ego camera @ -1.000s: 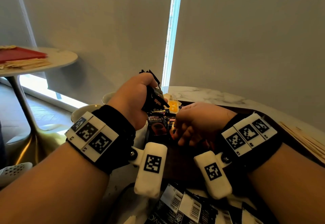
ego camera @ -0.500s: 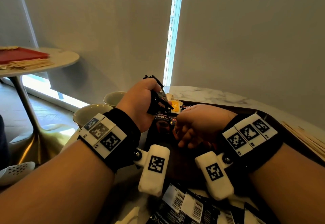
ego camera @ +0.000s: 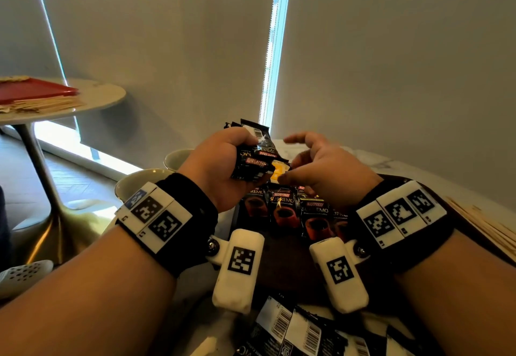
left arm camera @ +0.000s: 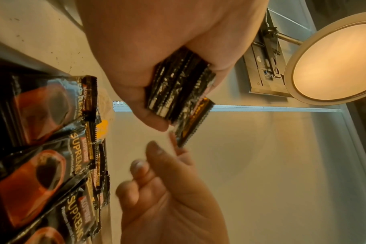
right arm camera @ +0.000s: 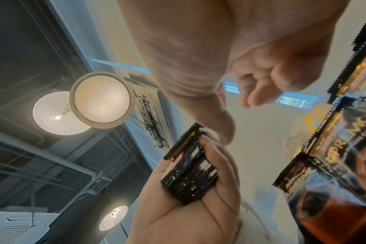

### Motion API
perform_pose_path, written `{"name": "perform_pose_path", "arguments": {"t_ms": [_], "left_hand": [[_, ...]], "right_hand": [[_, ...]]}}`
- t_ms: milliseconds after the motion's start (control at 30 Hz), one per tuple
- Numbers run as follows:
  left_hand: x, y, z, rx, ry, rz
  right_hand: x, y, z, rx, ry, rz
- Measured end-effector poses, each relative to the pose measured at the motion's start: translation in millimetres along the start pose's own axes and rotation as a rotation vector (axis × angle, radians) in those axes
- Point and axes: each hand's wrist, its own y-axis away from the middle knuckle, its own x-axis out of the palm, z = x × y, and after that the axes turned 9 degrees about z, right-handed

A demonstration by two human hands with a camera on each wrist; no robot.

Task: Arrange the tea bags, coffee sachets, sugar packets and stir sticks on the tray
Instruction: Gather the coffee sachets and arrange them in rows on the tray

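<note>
My left hand [ego camera: 220,160] grips a stack of black coffee sachets [ego camera: 257,157] above the far end of the dark brown tray [ego camera: 282,269]. The left wrist view shows the stack [left arm camera: 178,89] edge-on in my curled fingers. My right hand [ego camera: 321,165] hovers just right of the stack, fingers loosely spread and holding nothing. Its thumb tip sits at the edge of the top sachet [right arm camera: 188,178]. A row of coffee sachets [ego camera: 284,207] lies face up across the tray below both hands. Behind the row, a yellow packet [ego camera: 277,170] peeks out.
Loose sachets [ego camera: 293,325] lie barcode-up at the near table edge. Wooden stir sticks [ego camera: 488,224] lie right of the tray. Two cups [ego camera: 139,179] stand to the left. A second round table [ego camera: 97,98] with a red tray stands far left.
My right hand has come up off the row of sachets on the tray and opened beside the stack. My left hand has lifted the stack a little higher.
</note>
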Motion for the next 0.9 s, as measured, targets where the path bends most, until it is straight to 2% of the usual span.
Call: {"name": "perform_pose_path", "arguments": {"t_ms": [100, 200, 300, 400, 500, 633, 800, 900], "left_hand": [[0, 1, 0, -0.017, 0.01, 0.03], [0, 0, 1, -0.02, 0.009, 0.046], [2, 2, 0, -0.046, 0.027, 0.07], [0, 0, -2, -0.033, 0.034, -0.017], [-2, -1, -5, 0.041, 0.039, -0.059], [-2, 1, -7, 0.09, 0.049, -0.032], [1, 2, -6, 0.064, 0.058, 0.066], [0, 1, -6, 0.065, 0.045, 0.053]], "right_hand": [[0, 0, -1, -0.149, -0.077, -0.025], [5, 0, -2, -0.215, -0.138, -0.052], [7, 3, 0, -0.223, -0.173, -0.174], [5, -1, -2, -0.161, -0.296, -0.319], [6, -5, -5, -0.069, -0.413, -0.275], [10, -9, -9, 0.003, -0.406, -0.18], [15, -9, -11, 0.015, -0.424, -0.07], [16, -9, -11, 0.032, -0.412, -0.044]]}}
